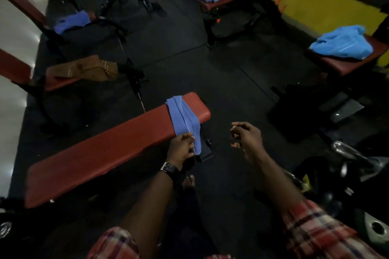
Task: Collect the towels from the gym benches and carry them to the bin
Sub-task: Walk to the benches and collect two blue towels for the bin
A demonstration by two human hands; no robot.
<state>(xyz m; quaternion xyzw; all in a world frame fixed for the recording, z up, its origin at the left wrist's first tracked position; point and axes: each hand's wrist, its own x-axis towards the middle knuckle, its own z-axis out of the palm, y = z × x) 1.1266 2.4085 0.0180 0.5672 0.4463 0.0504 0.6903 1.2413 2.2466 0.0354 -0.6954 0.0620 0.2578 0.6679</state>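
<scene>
Blue towel (185, 115) drapes across the red bench (105, 149), so the left hand (181, 147) pinches its hanging end, likely to drag it off, while the right hand (245, 137) hovers loosely curled, empty.

Before us, towel (183, 114) across nearest bench (105, 147), our left hand (181, 147) at its hanging end, second towel (342, 45) on right bench (345, 66)

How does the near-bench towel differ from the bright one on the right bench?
The near towel is dull blue and draped as a strip over its bench edge; the right towel is brighter and bunched in a heap. The left hand grips the near towel; the right towel is untouched. Both lie on red benches.
</scene>
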